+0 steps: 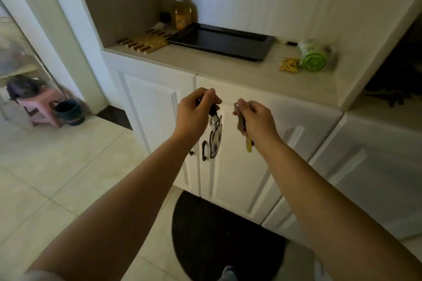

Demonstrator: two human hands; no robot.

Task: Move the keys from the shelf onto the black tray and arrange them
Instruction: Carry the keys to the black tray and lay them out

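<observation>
My left hand (194,113) is closed on a dark key whose white cartoon-figure tag (215,138) dangles below it. My right hand (254,118) grips a second bunch of keys (238,113), and a yellow tag (249,145) hangs under the wrist. Both hands hover in front of the white cabinet doors, below the counter edge. The black tray (262,51) lies flat on the recessed shelf (228,70) above and behind the hands, with nothing visible inside it. A small dark key-like item (290,43) rests on the shelf to the right of the tray.
Left of the tray lie gold-wrapped bars (143,42) and an amber bottle (181,13). On the right sit a green roll (314,56) and a yellow packet (289,64). A dark round mat (217,239) covers the floor; a pink stool (42,107) and a dark pot (68,112) stand far left.
</observation>
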